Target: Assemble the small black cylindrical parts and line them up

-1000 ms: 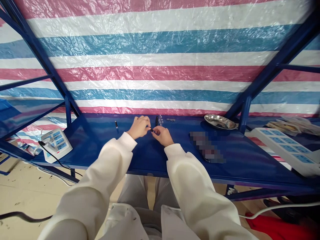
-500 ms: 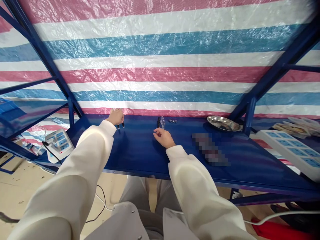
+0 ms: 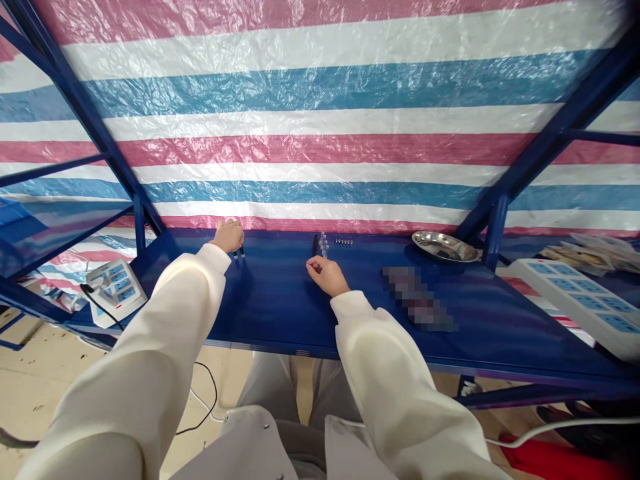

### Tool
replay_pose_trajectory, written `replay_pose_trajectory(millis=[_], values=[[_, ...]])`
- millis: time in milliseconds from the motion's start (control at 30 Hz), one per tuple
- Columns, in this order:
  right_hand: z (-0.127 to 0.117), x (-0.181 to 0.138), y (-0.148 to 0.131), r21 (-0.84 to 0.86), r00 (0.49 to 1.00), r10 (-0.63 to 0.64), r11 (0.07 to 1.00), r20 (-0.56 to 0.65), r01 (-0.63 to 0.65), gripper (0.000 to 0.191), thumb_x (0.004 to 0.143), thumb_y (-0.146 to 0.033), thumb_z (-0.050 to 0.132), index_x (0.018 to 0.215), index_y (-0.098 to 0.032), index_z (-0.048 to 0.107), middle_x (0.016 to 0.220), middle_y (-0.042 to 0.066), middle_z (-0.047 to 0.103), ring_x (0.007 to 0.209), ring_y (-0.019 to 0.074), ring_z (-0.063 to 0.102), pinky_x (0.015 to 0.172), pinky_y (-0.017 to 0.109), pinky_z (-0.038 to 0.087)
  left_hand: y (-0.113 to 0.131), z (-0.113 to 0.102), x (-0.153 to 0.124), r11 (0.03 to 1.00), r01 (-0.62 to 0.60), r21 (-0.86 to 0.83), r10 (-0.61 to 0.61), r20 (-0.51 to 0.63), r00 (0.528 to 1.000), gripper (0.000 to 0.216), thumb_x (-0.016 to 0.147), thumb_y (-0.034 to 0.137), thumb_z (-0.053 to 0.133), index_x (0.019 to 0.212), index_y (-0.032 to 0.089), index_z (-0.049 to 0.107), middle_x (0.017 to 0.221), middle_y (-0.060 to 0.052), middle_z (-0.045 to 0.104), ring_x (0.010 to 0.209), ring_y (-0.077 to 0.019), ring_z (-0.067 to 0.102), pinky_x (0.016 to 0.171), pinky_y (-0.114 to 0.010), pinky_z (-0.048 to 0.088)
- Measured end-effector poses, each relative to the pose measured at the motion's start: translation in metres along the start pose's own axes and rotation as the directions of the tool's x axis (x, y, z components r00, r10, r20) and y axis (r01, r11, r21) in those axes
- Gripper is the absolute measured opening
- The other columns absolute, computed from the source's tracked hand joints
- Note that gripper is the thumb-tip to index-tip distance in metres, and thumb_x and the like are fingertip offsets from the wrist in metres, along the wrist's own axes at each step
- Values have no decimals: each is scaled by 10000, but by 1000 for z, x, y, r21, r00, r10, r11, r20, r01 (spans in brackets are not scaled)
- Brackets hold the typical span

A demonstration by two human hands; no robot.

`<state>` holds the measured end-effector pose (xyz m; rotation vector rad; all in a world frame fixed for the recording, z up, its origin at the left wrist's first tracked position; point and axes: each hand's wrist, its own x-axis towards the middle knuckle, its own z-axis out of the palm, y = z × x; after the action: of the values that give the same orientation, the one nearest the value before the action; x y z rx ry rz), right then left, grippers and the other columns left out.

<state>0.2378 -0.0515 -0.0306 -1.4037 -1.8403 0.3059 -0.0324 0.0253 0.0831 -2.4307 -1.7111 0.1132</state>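
Note:
My left hand (image 3: 229,236) reaches to the back left of the blue shelf (image 3: 280,300), fingers curled down onto two small dark upright pieces (image 3: 239,253). Whether it grips one of them or only touches them does not show clearly. My right hand (image 3: 324,273) rests loosely curled on the shelf near the middle, with nothing visible in it. Just behind it stand a few small dark and clear vials (image 3: 320,244), and a short row of tiny metal parts (image 3: 343,241) lies beside them.
A round metal dish (image 3: 443,247) sits at the back right by a blue post. A blurred flat object (image 3: 417,305) lies right of my right hand. White power strips lie at far right (image 3: 575,293) and lower left (image 3: 115,288). A striped tarp hangs behind.
My left hand left my right hand at the middle and carried a small dark piece to the back left beside another one. The right hand stayed nearly in place.

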Motion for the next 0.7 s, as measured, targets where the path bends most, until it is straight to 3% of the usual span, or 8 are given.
replay_pose_trajectory(millis=[367, 700], values=[[-1, 0, -1, 7, 1000, 3, 1000, -19, -3, 164, 774, -276, 481, 768, -202, 627, 605, -7, 567, 575, 129, 511, 603, 242, 392, 0, 2, -1, 1000, 8, 13, -8, 18, 1000, 188, 677, 88, 528, 781, 122, 682, 1029, -142, 575, 1057, -307, 453, 922, -474, 280], [-3, 0, -1, 28, 993, -4, 1000, -115, 7, 216, 800, -322, 443, 772, -207, 623, 545, -20, 501, 513, 122, 459, 587, 240, 393, -5, 7, 3, 1000, -4, 2, 3, 23, 1000, 161, 687, 101, 541, 773, 142, 671, 1005, -139, 579, 1058, -307, 452, 939, -497, 289]])
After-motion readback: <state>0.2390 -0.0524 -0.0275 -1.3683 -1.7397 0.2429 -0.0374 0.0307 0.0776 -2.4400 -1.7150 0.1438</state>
